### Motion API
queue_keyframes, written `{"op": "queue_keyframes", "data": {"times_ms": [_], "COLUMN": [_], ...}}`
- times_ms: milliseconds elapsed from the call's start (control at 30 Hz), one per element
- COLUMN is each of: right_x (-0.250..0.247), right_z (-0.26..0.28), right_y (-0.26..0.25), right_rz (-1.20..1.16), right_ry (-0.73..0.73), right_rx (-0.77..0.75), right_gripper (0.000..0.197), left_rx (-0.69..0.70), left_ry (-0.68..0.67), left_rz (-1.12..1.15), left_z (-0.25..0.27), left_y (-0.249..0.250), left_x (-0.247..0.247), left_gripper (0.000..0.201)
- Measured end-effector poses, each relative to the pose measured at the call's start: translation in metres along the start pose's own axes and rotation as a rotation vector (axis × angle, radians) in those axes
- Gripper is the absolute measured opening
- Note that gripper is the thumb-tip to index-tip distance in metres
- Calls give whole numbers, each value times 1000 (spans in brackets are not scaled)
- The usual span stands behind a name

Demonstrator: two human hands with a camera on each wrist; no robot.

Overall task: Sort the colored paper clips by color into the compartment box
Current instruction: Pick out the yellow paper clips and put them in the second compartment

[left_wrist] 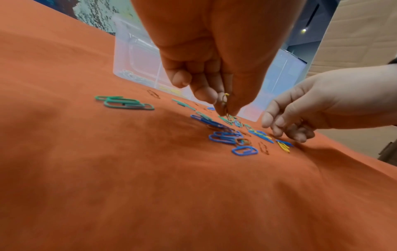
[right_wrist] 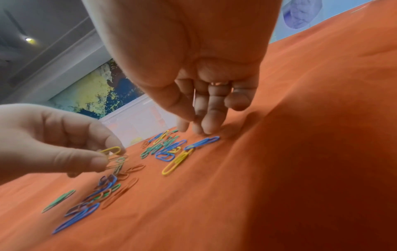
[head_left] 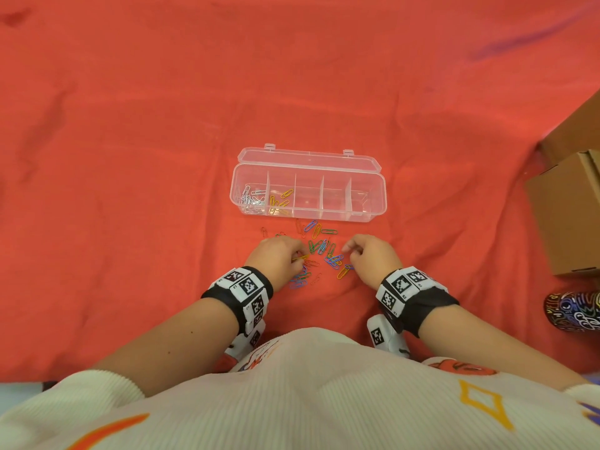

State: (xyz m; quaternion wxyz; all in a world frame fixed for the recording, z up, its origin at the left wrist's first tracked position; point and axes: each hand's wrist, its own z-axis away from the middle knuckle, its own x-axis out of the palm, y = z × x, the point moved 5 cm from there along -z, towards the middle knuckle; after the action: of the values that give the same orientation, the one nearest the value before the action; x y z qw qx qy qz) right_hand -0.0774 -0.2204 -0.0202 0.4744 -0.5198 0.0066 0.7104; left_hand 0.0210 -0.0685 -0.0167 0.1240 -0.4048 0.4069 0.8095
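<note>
A clear compartment box (head_left: 370, 190) lies open on the red cloth, its lid folded back. White clips (head_left: 251, 201) fill its leftmost compartment and yellow clips (head_left: 281, 201) the second; the other three look bare. In front of the box lies a loose pile of blue, green, yellow and red paper clips (head_left: 321, 251). My left hand (head_left: 297, 258) pinches a yellow clip (right_wrist: 110, 150) just above the left side of the pile. My right hand (head_left: 349, 251) reaches down with curled fingertips (right_wrist: 208, 125) drawn together on the cloth beside a blue clip (right_wrist: 203, 141). I cannot tell whether it holds anything.
Two cardboard boxes (head_left: 568, 216) stand at the right edge, with a dark patterned can (head_left: 574, 311) nearer me. The red cloth (head_left: 130, 157) is wrinkled around the pile. A few stray red clips (head_left: 264, 231) lie left of the pile.
</note>
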Motion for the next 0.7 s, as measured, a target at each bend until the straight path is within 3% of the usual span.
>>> {"op": "queue_keyframes", "data": {"times_ms": [133, 300, 500, 700], "right_x": [4, 11, 10, 12], "right_z": [-1, 0, 3, 5], "right_y": [-5, -5, 3, -1], "right_rz": [-3, 49, 142, 99], "right_ry": [-29, -112, -146, -112], "right_rx": [-42, -54, -82, -115], "right_gripper": [13, 45, 30, 36], "left_rx": [-5, -19, -94, -185], "left_ry": [36, 187, 400, 403], "left_rz": [8, 128, 214, 218], "left_z": [0, -2, -11, -31], "left_y": [-6, -10, -16, -25], "left_x": [-6, -34, -83, -97], "left_gripper": [21, 19, 19, 16]}}
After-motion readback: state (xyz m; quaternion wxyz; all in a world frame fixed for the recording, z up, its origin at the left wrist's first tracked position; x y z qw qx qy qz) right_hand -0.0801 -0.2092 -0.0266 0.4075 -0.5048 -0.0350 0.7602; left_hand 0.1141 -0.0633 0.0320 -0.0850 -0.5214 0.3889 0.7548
